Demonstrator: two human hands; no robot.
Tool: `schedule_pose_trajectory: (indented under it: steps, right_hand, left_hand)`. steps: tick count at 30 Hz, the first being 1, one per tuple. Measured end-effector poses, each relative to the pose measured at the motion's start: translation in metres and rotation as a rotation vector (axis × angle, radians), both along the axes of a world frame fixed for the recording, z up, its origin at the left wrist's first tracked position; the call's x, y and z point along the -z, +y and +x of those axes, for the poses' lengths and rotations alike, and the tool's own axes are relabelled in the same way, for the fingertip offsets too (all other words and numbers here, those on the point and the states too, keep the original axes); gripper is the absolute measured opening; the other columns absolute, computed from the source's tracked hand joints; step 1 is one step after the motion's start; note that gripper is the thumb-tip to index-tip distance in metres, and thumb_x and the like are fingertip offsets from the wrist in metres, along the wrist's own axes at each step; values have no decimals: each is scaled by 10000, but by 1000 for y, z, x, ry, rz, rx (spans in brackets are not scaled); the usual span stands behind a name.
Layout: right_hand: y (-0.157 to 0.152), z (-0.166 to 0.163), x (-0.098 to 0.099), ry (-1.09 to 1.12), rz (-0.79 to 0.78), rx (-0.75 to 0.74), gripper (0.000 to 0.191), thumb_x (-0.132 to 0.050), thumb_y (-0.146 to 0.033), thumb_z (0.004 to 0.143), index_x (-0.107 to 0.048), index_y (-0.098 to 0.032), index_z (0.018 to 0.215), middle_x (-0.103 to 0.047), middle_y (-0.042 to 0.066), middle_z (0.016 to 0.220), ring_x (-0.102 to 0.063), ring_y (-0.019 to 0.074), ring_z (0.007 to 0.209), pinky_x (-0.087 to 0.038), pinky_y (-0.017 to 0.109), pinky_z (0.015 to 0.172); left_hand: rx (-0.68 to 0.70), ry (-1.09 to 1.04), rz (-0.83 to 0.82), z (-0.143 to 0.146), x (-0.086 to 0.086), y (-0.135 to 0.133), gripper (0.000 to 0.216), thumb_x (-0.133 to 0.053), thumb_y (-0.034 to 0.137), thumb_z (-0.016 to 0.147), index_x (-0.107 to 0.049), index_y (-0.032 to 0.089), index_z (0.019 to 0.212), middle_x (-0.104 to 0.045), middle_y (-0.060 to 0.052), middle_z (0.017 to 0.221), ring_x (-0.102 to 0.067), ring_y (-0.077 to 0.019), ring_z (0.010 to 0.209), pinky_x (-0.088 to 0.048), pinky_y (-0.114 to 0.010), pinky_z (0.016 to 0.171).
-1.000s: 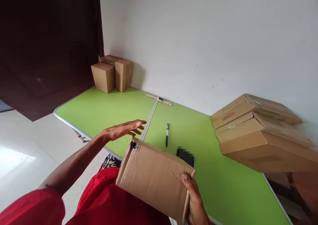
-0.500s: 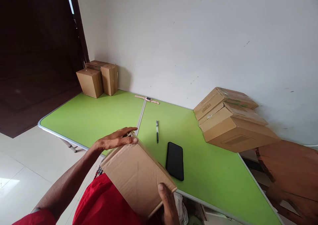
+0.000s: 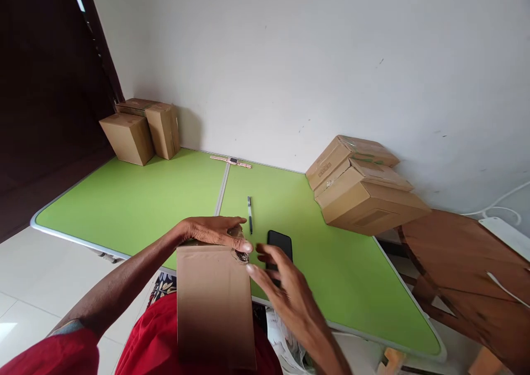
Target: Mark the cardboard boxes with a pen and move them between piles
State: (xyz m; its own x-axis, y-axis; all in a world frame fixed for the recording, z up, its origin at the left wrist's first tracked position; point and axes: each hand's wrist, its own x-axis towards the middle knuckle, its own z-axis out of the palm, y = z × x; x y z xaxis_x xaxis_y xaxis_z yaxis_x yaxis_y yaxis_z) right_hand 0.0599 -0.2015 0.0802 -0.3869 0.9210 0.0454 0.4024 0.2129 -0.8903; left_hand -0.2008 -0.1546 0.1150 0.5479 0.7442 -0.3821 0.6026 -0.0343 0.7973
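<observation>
A brown cardboard box is held close against the red shirt, its broad face toward me. One upper corner is torn and crumpled. My left hand grips the box along its top edge, thumb on the near side by that torn corner. Just right of the corner, my right hand has thumb and fingers apart and is slightly blurred. Its thumb tip is at the box's edge; I cannot tell whether it touches. Behind the right fingers lies a black phone, partly hidden.
The green folding table carries a pen, a pink-strapped watch, several boxes at the back left and a row of boxes at the right. A brown wooden stool or table stands beyond the right end.
The box has turned more upright, with its torn corner now at the upper right. My right hand has left the lower edge and moved up beside that corner. The view has shifted right.
</observation>
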Motion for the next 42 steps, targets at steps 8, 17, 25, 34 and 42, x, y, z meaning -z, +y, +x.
schedule_pose_trajectory:
  steps: [8,17,25,34,42]
  right_hand:
    - [9,-47,7,96,-55,7,445,-526,-545,1025,-702,-208,1255,-786,138,1235,-765,287,1092,-657,374,819]
    - [-11,-48,10,65,250,36,315,-479,-334,1081,-656,-239,1324,-777,110,1281,-757,260,1189,-613,388,1040]
    - [-11,-61,7,61,229,77,251,-454,-206,992,-674,-234,1109,-752,81,1032,-749,237,936,-600,337,849]
    - [70,-35,14,-364,-63,104,474,-400,-554,1130,-714,-218,1013,-783,98,969,-762,291,952,-582,376,806]
    - [153,-67,68,-559,-258,222,294,-754,-355,1029,-710,-174,1257,-728,94,1295,-727,264,1137,-615,500,998]
  left_hand:
    - [-23,31,37,-5,-12,-5,811,-489,917,903,-636,200,1253,-696,-119,1291,-639,-326,1160,-505,-391,927]
    - [40,137,207,1,-23,-27,305,-528,497,1011,-617,215,1086,-645,-93,1110,-615,-299,1070,-481,-401,914]
    - [67,213,204,3,-19,-27,420,-494,453,1015,-623,191,1316,-635,-156,1273,-600,-360,1177,-482,-501,1032]
    - [-38,-10,-53,-25,-11,-14,735,-695,610,934,-553,216,1538,-608,-133,1536,-599,-367,1337,-512,-403,1030]
    - [-25,-50,-3,-19,-1,-18,753,-737,597,891,-580,249,1540,-570,-115,1585,-531,-386,1445,-428,-476,1185]
